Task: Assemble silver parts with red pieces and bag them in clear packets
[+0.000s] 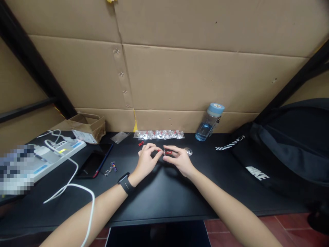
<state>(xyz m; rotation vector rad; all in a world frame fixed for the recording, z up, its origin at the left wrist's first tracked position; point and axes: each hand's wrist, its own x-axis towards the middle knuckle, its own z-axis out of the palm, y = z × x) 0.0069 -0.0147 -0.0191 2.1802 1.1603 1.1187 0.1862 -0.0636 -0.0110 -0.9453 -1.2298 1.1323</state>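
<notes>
My left hand [148,157], with a black watch on its wrist, pinches a small red piece [159,150] between thumb and index finger. My right hand [180,159] grips a thin round disc [165,151], seen edge-on, and a red part [169,152] shows behind it between the fingers. Both hands meet just above the black table, the red piece close against the disc; whether they touch I cannot tell. Beyond the right hand lies a clear and silvery round piece [189,151]. Another small red piece [141,143] rests on the table past the left hand.
Along the cardboard wall sits a row of clear packets [159,134] with round parts. A blue-capped bottle [207,122] stands right of them; a black backpack [290,144] is far right. On the left are a phone [94,161], keychain [111,168], power strip [74,146] and cardboard box [88,125].
</notes>
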